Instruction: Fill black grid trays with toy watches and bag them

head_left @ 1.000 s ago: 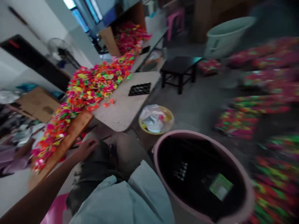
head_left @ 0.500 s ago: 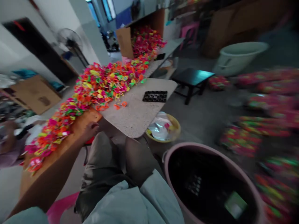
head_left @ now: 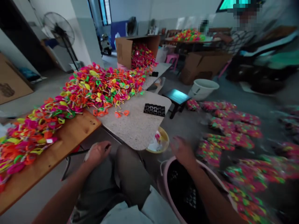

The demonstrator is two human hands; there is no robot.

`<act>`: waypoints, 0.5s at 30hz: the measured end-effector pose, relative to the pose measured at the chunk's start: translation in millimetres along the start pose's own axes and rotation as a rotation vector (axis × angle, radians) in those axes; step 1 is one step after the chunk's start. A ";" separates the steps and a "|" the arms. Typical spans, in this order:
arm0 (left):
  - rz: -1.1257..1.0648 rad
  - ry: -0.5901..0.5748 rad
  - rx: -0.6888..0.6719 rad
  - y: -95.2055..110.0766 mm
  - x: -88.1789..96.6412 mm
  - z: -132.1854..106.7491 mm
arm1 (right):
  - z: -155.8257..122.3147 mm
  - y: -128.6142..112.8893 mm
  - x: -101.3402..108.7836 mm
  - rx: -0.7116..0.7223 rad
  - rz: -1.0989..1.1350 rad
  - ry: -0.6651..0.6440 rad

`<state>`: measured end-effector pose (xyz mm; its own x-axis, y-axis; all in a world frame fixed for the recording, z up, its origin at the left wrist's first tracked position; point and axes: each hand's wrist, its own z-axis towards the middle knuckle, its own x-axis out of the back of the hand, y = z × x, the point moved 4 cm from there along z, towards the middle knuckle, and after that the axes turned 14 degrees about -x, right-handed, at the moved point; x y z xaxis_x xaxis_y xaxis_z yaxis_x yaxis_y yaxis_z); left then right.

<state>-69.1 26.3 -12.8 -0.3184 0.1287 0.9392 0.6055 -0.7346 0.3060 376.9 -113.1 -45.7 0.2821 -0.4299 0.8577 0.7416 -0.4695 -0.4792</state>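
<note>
My left hand (head_left: 98,152) rests near my left knee, just off the end of the orange wooden board. Its fingers are curled in, and nothing shows in them. My right hand (head_left: 182,151) hangs over the near rim of a pink tub (head_left: 165,174); motion smears its fingers. Black gridded pieces lie inside the tub. A black gridded tray (head_left: 154,109) lies on the grey speckled tabletop (head_left: 126,133). Behind it spreads a heap of small, bright plastic pieces with loop shapes (head_left: 100,85), in pink, orange, yellow and green. Several orange pieces lie loose at its front edge.
A yellow basin (head_left: 165,140) sits under the tabletop's corner. Bagged bright pieces (head_left: 230,124) cover the floor at right. Beyond are a black stool (head_left: 177,95), a pale tub (head_left: 203,88), a carton (head_left: 123,51) spilling pieces, a fan (head_left: 59,29) and a person (head_left: 240,40).
My right hand has come into view over the tub. My left hand has moved slightly right and down. The view has turned, bringing in the far table and a person at right.
</note>
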 end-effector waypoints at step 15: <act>-0.111 0.157 0.138 -14.8 14.4 -10.5 | 48.3 -157.4 -70.2 0.200 -0.556 -0.064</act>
<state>-90.3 32.1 -5.5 -0.4914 0.0907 0.8662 0.6512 -0.6222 0.4346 269.8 28.2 -21.5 -0.1495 -0.1109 0.9825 0.8871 -0.4540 0.0838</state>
